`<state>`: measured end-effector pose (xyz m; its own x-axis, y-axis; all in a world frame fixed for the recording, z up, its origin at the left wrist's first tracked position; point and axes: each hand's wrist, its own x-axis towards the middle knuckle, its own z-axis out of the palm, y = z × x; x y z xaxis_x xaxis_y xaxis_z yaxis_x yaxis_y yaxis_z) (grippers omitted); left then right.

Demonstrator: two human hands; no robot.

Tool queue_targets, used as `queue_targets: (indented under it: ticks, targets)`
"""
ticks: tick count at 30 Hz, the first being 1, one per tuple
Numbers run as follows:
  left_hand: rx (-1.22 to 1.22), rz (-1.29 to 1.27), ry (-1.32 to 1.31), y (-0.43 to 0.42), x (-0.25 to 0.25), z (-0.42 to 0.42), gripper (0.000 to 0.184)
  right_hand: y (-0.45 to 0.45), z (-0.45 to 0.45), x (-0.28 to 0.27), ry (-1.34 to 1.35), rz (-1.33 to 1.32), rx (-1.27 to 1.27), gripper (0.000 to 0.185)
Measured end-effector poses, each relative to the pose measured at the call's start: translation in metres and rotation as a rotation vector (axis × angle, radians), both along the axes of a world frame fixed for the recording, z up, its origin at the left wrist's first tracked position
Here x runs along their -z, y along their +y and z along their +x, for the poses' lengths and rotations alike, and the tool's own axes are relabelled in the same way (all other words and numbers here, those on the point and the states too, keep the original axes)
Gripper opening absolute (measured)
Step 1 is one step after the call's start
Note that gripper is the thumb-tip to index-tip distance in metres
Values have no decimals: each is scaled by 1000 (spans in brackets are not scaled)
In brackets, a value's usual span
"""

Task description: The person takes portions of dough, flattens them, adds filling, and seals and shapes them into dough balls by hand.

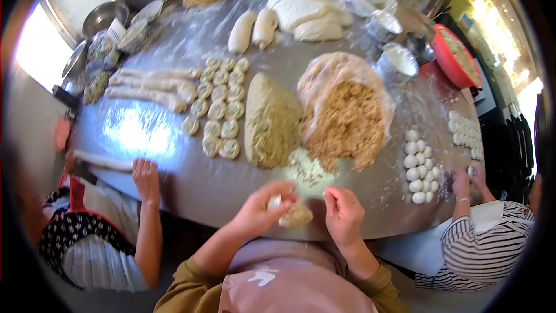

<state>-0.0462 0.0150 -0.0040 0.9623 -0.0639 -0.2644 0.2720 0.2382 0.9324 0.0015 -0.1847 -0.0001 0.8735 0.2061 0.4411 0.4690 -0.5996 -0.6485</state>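
My left hand [263,208] is at the near edge of the table with its fingers curled round a small piece of white dough [274,202]. Against those fingers sits a rounded tan lump of filling [297,215]; whether the hand or the table bears it I cannot tell. A short way to the right, my right hand [344,213] is closed, thumb and fingertips pressed together. Anything in that pinch is too small to name. In front of both hands are a greenish mound of filling [272,122] and a bag of crumbly brown filling [350,119], with crumbs [308,168] between.
Left of the mounds are rows of filled dough slices [218,110] and long dough rolls [150,90]. A large dough mass [310,11] lies behind. White balls [420,168] and a red basin [456,58] are at right. One co-worker's hand [146,179] rolls dough; another co-worker's hands [461,184] are right.
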Motion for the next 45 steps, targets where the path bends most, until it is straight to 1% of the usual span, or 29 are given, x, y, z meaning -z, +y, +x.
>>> queue_targets:
  ticks: [1, 2, 3, 4, 6, 7, 10, 13, 14, 15, 17, 18, 21, 23, 24, 25, 26, 27, 28, 31, 32, 34, 35, 36, 38, 39, 41, 43, 45]
  targets:
    - [-136, -287, 85, 3, -13, 5, 30, 5, -8, 4, 13, -75, -78, 13]
    - [-227, -333, 122, 6, -16, 13, 23, 13, -15, 18, -3, -127, -149, 16]
    - [-317, -382, 154, 8, -16, 17, 27, 22, -23, 38, -25, -183, -218, 20]
    - [-270, -565, 103, 12, -8, 16, 32, 26, -30, 50, -48, -242, -290, 23]
    - [-169, -920, -27, 22, 8, 17, 47, 22, -27, 53, 44, -320, -370, 29]
    - [-227, -890, 16, 22, 13, 15, 50, 20, -24, 54, 91, -357, -412, 32]
    - [-299, -848, 107, 24, 9, 19, 55, 11, -7, 24, 153, -178, -318, 36]
    - [-431, -675, 46, 7, 0, 29, 58, 25, 1, -14, 326, 120, -321, 43]
    - [-408, -739, -14, 2, 7, 30, 57, 35, 5, -18, 216, 61, -382, 43]
    - [-382, -806, -72, -3, 2, 33, 61, 48, 4, -16, 273, 137, -371, 43]
    - [-400, -789, 8, -21, -19, 29, 68, 66, 4, -6, 385, 293, -340, 42]
    - [-279, -826, -120, -19, -9, 26, 75, 65, 6, -4, 359, 299, -328, 38]
    - [-451, -683, -236, -28, -21, 28, 73, 53, 2, -14, 870, 589, -381, 40]
    - [-315, -319, -336, -27, -6, 24, 62, 56, -1, -6, 818, 475, -437, 43]
    - [-194, -216, -356, -16, 11, 19, 57, 58, -5, 4, 651, 478, -445, 44]
    - [-167, -193, -362, -19, 17, 21, 53, 58, -8, 12, 482, 469, -460, 45]
    - [-140, -169, -369, -23, 22, 23, 50, 53, -6, 11, 489, 448, -429, 45]
    - [-207, -223, -340, -31, 15, 23, 49, 49, -6, 9, 503, 434, -405, 45]
    - [-193, -179, -321, -37, 12, 25, 57, 42, -5, 7, 521, 425, -388, 45]
    - [-255, -408, -318, -64, -8, 31, 69, 0, 3, 5, 971, 780, -297, 46]
    - [-170, -335, -300, -54, -3, 29, 73, -24, 10, 3, 896, 833, -205, 45]
    - [-178, -332, -268, -45, -3, 28, 73, -88, 30, 10, 716, 1079, 14, 43]
    - [-186, -331, -253, -41, -1, 28, 74, -124, 35, 2, 605, 1031, 260, 42]
    - [-171, -369, -238, -32, 4, 25, 63, -164, 42, 3, 509, 939, 488, 39]
    - [-128, -325, -238, -11, 20, 17, 54, -238, 45, 4, 270, 532, 847, 44]
    - [-106, -301, -235, -6, 24, 12, 50, -265, 45, 0, 316, 325, 1009, 47]
    - [-158, -282, -170, -6, 24, 3, 44, -306, 47, -4, 505, -99, 1114, 56]
    - [-160, -254, -124, -6, 22, -1, 43, -321, 51, -5, 574, -294, 1104, 60]
    - [-192, -245, -79, -11, 16, -1, 43, -325, 63, -8, 652, -385, 1112, 64]
